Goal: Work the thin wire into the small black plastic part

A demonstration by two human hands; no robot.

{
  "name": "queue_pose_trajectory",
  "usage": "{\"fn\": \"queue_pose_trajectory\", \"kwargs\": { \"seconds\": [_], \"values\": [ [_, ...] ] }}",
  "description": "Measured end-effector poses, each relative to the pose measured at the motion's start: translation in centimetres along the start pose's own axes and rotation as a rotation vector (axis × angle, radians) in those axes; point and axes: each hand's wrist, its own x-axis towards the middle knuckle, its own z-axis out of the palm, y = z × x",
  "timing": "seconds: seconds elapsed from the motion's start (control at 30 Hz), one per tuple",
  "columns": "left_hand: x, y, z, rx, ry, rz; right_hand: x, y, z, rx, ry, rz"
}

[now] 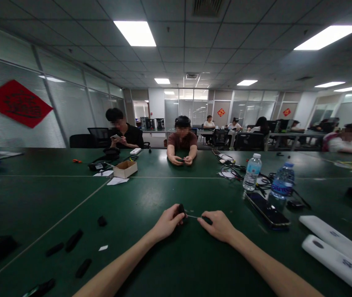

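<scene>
Above the green table (151, 264), my left hand (166, 224) is closed around a small black part (181, 208) that shows over the fingertips. My right hand (219, 226) grips the dark handle of a screwdriver (192, 216). Its thin metal shaft points left and reaches to the black part; whether the tip sits in a screw is too small to tell. To the left on the table lie several loose black pieces (74, 240) and a small white scrap (103, 248).
On the right are a phone (267, 209), two water bottles (252, 172), tangled cables (233, 163) and two long white devices (338, 262). A small cardboard box (125, 169) stands far left of centre. Across the table a person (182, 140) handles a small dark object; another person (126, 134) holds a phone.
</scene>
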Motion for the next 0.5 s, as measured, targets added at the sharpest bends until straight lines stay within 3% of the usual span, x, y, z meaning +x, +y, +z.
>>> {"fn": "queue_pose_trajectory", "kwargs": {
  "seconds": [0.5],
  "values": [
    [0.16,-0.75,0.13,0.135,0.021,0.041,-0.07,0.37,0.13,-0.022,0.011,-0.010]
  ]
}}
